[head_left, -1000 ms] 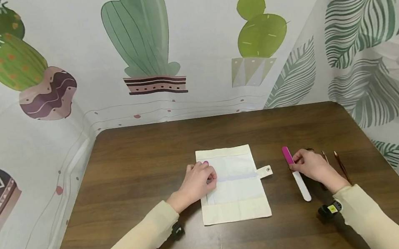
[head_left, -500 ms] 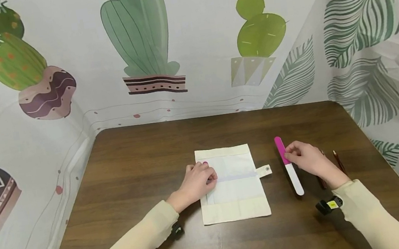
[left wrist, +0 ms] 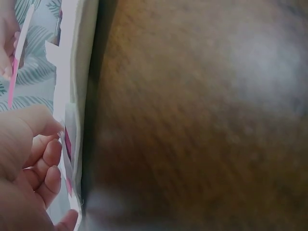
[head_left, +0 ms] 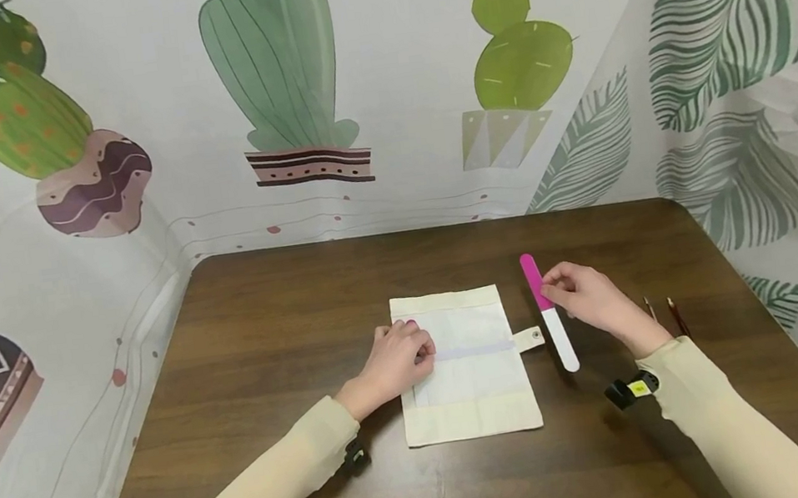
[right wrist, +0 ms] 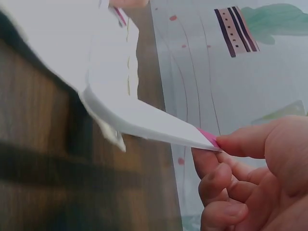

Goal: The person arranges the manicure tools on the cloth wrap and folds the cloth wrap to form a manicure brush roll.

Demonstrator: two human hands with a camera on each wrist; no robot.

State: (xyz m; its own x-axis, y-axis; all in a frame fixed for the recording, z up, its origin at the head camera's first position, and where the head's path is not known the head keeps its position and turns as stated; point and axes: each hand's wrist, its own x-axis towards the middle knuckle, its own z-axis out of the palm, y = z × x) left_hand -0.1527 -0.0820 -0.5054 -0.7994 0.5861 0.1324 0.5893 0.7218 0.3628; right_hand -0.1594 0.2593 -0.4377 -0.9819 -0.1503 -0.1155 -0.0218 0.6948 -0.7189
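Observation:
A cream cloth roll-up pouch (head_left: pixel 472 374) lies unfolded on the table, its snap tab (head_left: pixel 529 339) pointing right. My left hand (head_left: pixel 395 365) is over its left side; thumb and fingertips pinch the edge of an inner pocket (left wrist: pixel 70 115). Something pink (left wrist: pixel 67 144) shows inside that pocket, mostly hidden. My right hand (head_left: pixel 583 298) pinches a nail file (head_left: pixel 560 337) by its pink half between thumb and fingers. The white half slants down towards the snap tab. In the right wrist view, the file's white end (right wrist: pixel 120 115) overlaps the pouch.
Two thin brown sticks (head_left: pixel 675 313), like brushes or pencils, lie right of my right hand, partly behind the forearm. The dark wooden table (head_left: pixel 286 314) backs onto a cloth printed with cacti and leaves.
My right hand has lifted the nail file off the table and carried it left and away from me, towards the pouch. My left hand stays where it was.

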